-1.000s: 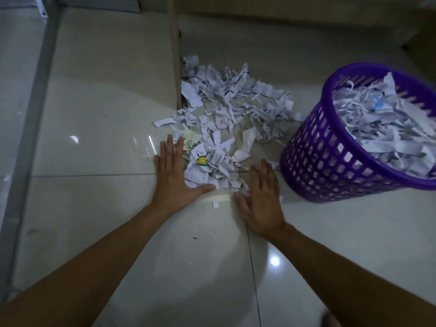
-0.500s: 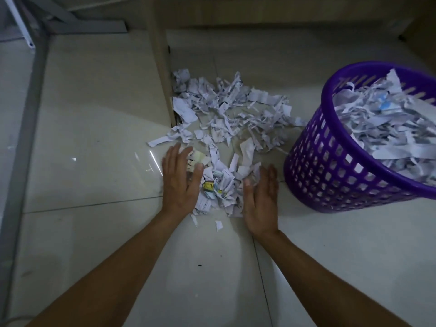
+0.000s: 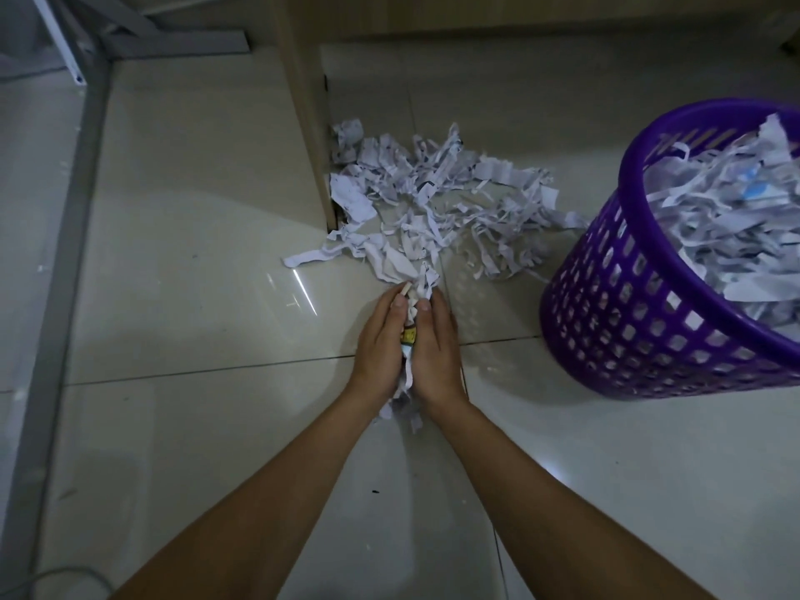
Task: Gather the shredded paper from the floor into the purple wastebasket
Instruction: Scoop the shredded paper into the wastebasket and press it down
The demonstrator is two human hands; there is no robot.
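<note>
A loose pile of white shredded paper [image 3: 437,201] lies on the tiled floor beside a wooden furniture leg. My left hand [image 3: 379,339] and my right hand [image 3: 435,344] are pressed together palm to palm, fingers straight, just in front of the pile. Between them they squeeze a bunch of shreds [image 3: 409,335], and strips stick out above the thumbs and below the wrists. The purple wastebasket [image 3: 640,313] stands to the right, tilted towards me, and holds a heap of shredded paper [image 3: 727,218].
The wooden furniture leg [image 3: 305,110] stands at the pile's left edge, with a wooden panel behind it. A grey metal frame [image 3: 73,201] runs along the floor on the left. Glossy pale tiles surround my arms.
My hands swept inward from either side of the nearest shreds and closed together on a bunch of them. The view tilted so more of the furniture leg shows.
</note>
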